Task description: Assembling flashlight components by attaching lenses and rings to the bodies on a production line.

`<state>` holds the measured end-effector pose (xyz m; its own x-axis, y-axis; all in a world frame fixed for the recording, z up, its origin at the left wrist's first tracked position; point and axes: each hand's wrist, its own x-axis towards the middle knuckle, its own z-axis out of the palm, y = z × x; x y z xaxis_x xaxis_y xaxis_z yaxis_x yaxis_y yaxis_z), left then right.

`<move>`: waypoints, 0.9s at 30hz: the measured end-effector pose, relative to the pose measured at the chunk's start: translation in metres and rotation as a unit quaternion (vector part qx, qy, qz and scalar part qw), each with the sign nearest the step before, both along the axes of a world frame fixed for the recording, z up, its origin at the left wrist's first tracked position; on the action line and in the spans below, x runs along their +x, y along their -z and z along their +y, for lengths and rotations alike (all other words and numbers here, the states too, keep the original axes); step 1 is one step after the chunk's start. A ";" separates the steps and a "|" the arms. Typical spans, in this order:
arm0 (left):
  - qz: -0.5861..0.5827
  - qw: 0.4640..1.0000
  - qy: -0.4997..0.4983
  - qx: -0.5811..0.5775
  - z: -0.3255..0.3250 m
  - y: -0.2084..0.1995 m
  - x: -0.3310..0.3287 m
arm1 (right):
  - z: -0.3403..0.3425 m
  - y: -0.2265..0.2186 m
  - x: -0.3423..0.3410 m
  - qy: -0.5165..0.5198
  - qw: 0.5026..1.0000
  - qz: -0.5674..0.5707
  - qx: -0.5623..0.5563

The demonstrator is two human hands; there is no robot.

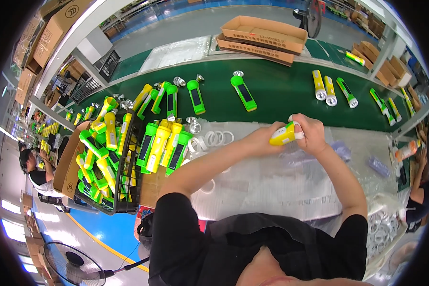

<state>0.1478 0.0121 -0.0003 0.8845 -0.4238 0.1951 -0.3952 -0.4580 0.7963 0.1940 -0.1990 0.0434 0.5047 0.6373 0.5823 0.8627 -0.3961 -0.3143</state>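
A yellow-and-green flashlight (282, 135) is held between both hands above the plastic-covered bench. My left hand (267, 139) is closed around its body end. At the other end, my right hand (311, 133) has its fingers wrapped over the head, where a white ring (298, 131) shows. Loose white rings (214, 138) lie on the bench to the left of my hands. Beside them stand several yellow and green flashlight bodies (158, 148), close to shiny reflector heads (194, 126).
At left, a black crate (136, 190) overflows with flashlights. The green conveyor (276, 86) ahead carries more flashlights, and cardboard trays (264, 35) are stacked beyond it. A bag of white rings (381, 229) is at right. Co-workers sit at both sides; a fan (74, 260) stands lower left.
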 end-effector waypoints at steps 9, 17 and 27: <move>0.018 0.913 -0.223 0.342 0.073 0.012 0.128 | -0.001 0.068 0.188 0.391 0.919 -0.056 0.014; -0.042 0.985 -0.126 0.110 0.053 0.021 0.122 | 0.025 0.058 0.160 0.270 0.954 0.087 -0.102; -0.125 0.990 -0.061 0.010 0.020 -0.040 -0.054 | 0.043 0.026 -0.044 -0.068 0.649 0.679 0.336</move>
<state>0.0935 0.0325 0.0399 0.8547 -0.3224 0.4069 -0.5191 -0.5291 0.6713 0.1497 -0.1560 0.0176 0.8095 0.5614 -0.1718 -0.3783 0.2751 -0.8838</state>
